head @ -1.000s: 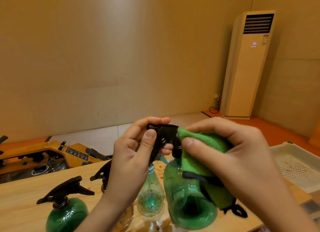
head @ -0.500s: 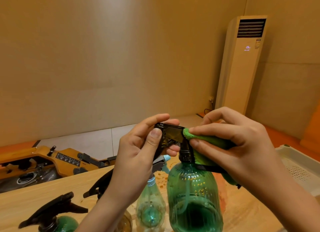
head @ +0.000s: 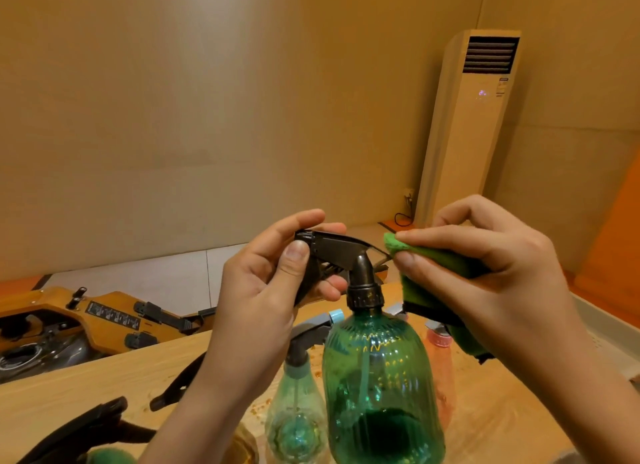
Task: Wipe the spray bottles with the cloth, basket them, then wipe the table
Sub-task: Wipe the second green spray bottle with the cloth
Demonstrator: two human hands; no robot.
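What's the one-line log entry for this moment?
step: wiping green spray bottle | left hand: grips black spray head | right hand: pinches green cloth at head's rear tip

The pale wooden counter [head: 52, 404] carries a small teal spray bottle [head: 298, 418] near the middle, a pink bottle [head: 441, 370] farther back to the right, an amber bottle [head: 244, 446] with a black spray head [head: 180, 384] at its left, and a green bottle [head: 79, 432] at the lower left; orange specks [head: 259, 408] dot the wood
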